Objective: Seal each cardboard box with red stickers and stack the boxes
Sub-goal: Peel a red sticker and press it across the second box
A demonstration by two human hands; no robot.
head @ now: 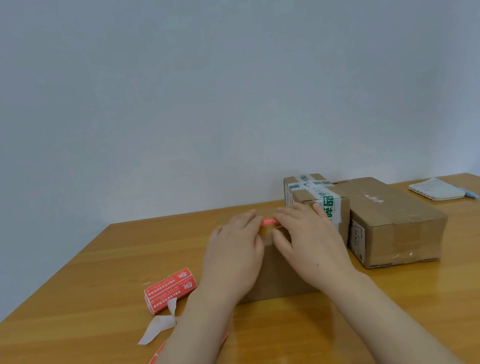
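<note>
Forearms are reaching over the near edge of the desk (70, 338), with bare wood showing wide to either side. On the near left, a red sticker strip (153, 360), white backing paper (157, 328) and a stack of red stickers (170, 290) are lying, their white print too small to read. At centre, the left hand (235, 249) and right hand (306, 240) are lying flat, fingers straight, pressing a red sticker (268, 221) onto a cardboard box (274, 277). Just beside it, far right, a taped box (316, 199) with green print and a larger plain box (395, 223) are sitting. A notepad (433, 190) is lying near the far right edge.
</note>
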